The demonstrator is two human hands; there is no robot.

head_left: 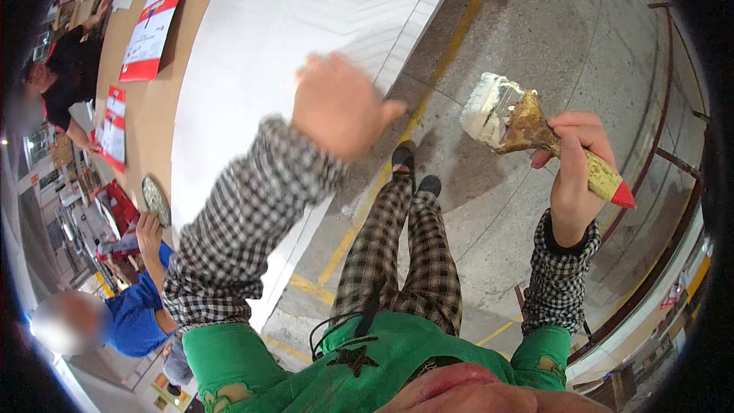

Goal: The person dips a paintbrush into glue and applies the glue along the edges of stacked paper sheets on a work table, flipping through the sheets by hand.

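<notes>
My right hand (575,172) grips a wide paintbrush (530,126) by its yellow, red-tipped handle. White paint or paste coats the bristles, and brown stains cover the part between them and the handle. The brush is held up over the floor, right of the table. Above the white sheet (245,53) on the table, my left hand (342,105) is raised, slightly blurred. Its thumb sticks out to the right, apart from the fingers, and it holds nothing that I can see. Rows of zigzag marks show at the far end of the sheet.
Red-and-white printed sheets (157,27) lie on the brown surface (195,11) at left. A person in blue (140,313) has a hand beside a grey oval object (156,200). Another person in black (75,69) stands farther off. Yellow lines mark the concrete floor (550,38); metal rails (664,122) stand right.
</notes>
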